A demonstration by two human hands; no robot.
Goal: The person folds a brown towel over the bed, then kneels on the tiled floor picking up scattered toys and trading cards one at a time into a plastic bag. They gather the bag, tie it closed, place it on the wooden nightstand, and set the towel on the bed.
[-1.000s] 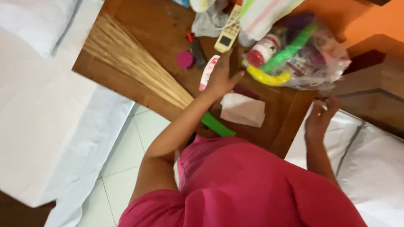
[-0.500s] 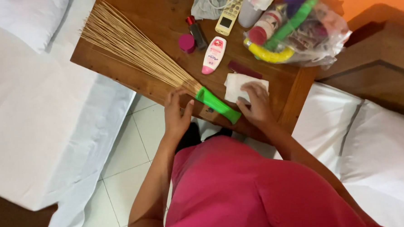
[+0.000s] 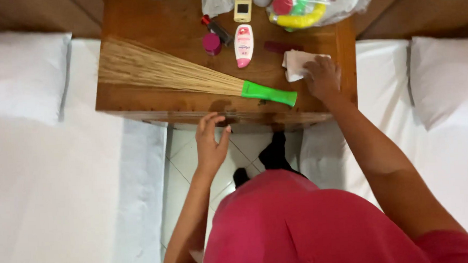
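On the worktop (image 3: 135, 30), right hand (image 3: 322, 78) presses a white cloth (image 3: 296, 63) beside the broom (image 3: 189, 78); left hand (image 3: 211, 144) hangs open, empty, at the front edge.

We held our left hand (image 3: 211, 143) up with the palm turned inward, its fingers (image 3: 206, 123) loosely curled and slightly spread, the forearm rising from below. Our right hand (image 3: 322, 78) lay palm down, fingers bent and pressed flat, the right arm stretched forward and nearly straight.

broom handle (image 3: 269, 93) green | bristles (image 3: 163, 71) straw-tan | tissue (image 3: 298, 64) white | tube (image 3: 244, 45) pink-white | cap (image 3: 211, 43) perhaps magenta
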